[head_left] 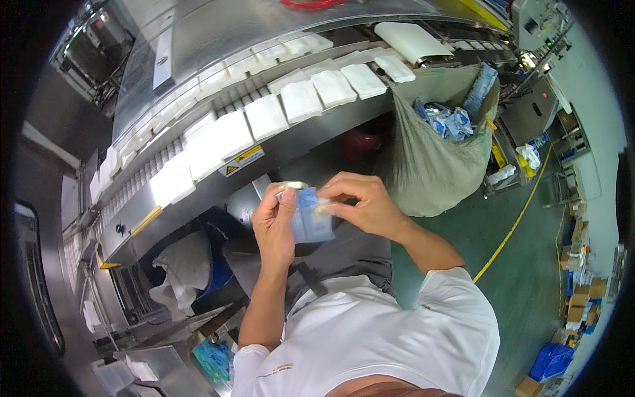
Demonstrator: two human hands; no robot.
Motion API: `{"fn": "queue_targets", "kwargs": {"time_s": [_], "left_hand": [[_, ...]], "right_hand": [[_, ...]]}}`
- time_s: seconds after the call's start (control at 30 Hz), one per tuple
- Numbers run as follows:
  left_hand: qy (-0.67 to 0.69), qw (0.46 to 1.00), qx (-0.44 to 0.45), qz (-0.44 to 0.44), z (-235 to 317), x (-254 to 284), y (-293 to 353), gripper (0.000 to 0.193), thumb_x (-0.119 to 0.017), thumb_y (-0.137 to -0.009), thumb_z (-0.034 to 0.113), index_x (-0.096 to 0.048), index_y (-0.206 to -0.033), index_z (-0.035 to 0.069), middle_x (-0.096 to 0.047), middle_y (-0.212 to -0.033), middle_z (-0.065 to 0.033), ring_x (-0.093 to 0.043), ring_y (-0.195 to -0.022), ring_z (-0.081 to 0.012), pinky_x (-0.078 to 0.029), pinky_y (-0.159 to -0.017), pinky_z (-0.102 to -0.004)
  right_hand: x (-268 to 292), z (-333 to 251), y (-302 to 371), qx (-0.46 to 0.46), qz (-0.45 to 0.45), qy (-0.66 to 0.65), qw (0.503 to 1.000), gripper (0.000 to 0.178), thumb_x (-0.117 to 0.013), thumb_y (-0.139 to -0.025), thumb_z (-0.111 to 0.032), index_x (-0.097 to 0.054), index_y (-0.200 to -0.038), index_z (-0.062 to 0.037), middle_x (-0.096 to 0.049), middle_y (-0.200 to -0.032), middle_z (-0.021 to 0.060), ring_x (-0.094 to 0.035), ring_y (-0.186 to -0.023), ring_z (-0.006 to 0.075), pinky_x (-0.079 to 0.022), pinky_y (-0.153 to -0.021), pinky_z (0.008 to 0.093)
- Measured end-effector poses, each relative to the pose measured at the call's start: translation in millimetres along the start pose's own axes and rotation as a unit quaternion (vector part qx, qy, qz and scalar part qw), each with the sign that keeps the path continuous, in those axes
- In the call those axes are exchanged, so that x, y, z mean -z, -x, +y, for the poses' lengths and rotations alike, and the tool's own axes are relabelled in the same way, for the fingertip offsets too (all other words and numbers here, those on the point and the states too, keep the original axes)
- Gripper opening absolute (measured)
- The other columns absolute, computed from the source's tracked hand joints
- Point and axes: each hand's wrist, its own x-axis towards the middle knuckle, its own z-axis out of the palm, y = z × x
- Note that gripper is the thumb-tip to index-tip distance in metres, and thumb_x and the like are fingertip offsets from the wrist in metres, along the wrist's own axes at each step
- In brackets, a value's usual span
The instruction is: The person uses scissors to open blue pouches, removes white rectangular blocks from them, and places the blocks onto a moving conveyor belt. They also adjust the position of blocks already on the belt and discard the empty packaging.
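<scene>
In front of my body I hold a small pale-blue, see-through packet [316,228]. My left hand [272,221] is closed on its left side, with the thumb laid over the front. A pale, rounded object [291,185] shows at the left fingertips; its kind is unclear. My right hand [362,202] is closed in a pinch at the packet's upper right edge, where something small and yellowish-white [324,207] sits at the fingertips. It is too small to name.
Beyond my hands a roller conveyor [228,99] carries rows of folded white sheets [266,118]. A grey-green cloth sack [436,175] with blue wrappers [450,122] hangs at its right end. Cartons [577,308] and a blue crate [551,360] line the far right wall.
</scene>
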Motion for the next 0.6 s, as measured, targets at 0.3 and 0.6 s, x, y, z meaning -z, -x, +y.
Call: {"fn": "queue_targets", "kwargs": {"time_s": [0.3, 0.6], "left_hand": [[0.030, 0.992, 0.000, 0.119, -7.2, 24.4, -12.4, 0.023, -0.062, -0.104, 0.017, -0.074, -0.104, -0.002, -0.066, -0.094, 0.0010, -0.054, -0.073, -0.0039, -0.040, -0.059, -0.0193], [0.136, 0.991, -0.001, 0.014, -3.6, 14.3, -11.3, 0.028, -0.057, -0.109, 0.027, -0.067, -0.106, 0.001, -0.076, -0.106, -0.0120, -0.068, -0.091, -0.0122, -0.053, -0.085, -0.0267]], "right_hand": [[10.9, 3.8, 5.9, -0.026, 0.128, 0.043, 0.991, 0.008, -0.075, -0.088, 0.002, -0.077, -0.096, 0.0004, -0.072, -0.092, 0.0062, -0.067, -0.082, 0.0109, -0.053, -0.069, 0.0258], [3.2, 13.0, 6.1, -0.184, 0.092, -0.319, 0.925, 0.033, -0.064, -0.101, -0.015, -0.059, -0.130, 0.0012, -0.069, -0.111, 0.0075, -0.069, -0.093, 0.0115, -0.060, -0.077, 0.0280]]}}
